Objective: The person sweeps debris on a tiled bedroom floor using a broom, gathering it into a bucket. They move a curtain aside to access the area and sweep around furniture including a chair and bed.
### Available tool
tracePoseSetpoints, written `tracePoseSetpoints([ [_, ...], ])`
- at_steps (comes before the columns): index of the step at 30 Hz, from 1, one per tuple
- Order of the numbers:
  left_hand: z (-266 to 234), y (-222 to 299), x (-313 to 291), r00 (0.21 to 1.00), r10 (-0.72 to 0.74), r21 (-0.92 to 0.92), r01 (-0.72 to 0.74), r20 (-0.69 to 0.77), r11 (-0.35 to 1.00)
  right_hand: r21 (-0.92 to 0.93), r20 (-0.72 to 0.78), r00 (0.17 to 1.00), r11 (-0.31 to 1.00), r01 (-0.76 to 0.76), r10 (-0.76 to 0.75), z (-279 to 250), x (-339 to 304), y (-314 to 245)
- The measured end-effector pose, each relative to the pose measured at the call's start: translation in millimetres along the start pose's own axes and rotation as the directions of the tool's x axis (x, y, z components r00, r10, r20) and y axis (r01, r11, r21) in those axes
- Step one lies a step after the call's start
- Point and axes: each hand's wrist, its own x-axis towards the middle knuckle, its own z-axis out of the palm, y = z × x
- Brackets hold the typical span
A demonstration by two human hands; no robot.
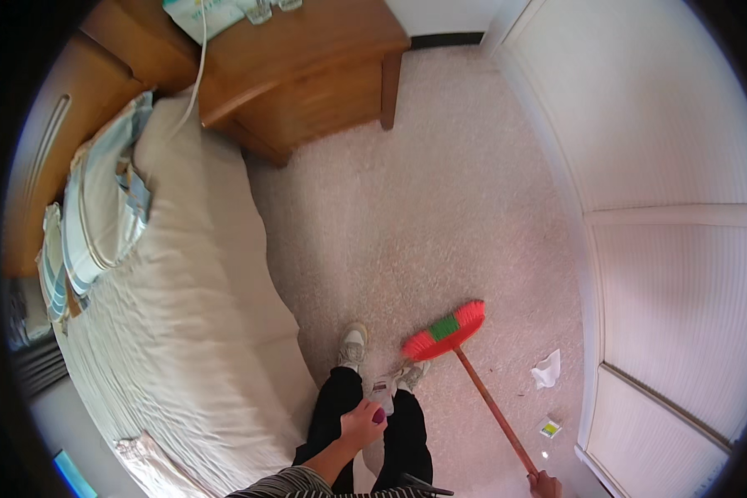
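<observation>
At the lower right edge my right hand is closed around the end of a broom's reddish-brown handle. The broom has a red head with red and green bristles, and it lies over the floor just ahead of my shoes. My left hand is closed in front of my legs on a thing with a round purple end. Below that end a pale printed surface shows between my shoes; whether the two are joined is hidden. Right of the broom handle lie a crumpled white tissue and a small green-and-white packet.
A bed with a beige cover runs along my left, with striped pillows at its head. A wooden nightstand stands ahead. White sliding doors line the right side. Small dark bits lie on the speckled floor near the tissue.
</observation>
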Motion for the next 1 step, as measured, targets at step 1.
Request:
tracePoseSetpoints([
  [1, -14.4, 12.0, -3.6, 0.999, 0.032, -0.009, -0.033, -0.026, 0.999, 0.009, -0.01, 1.0, 1.0, 0.014, -0.014, -3.5, -7.4, 5.9],
])
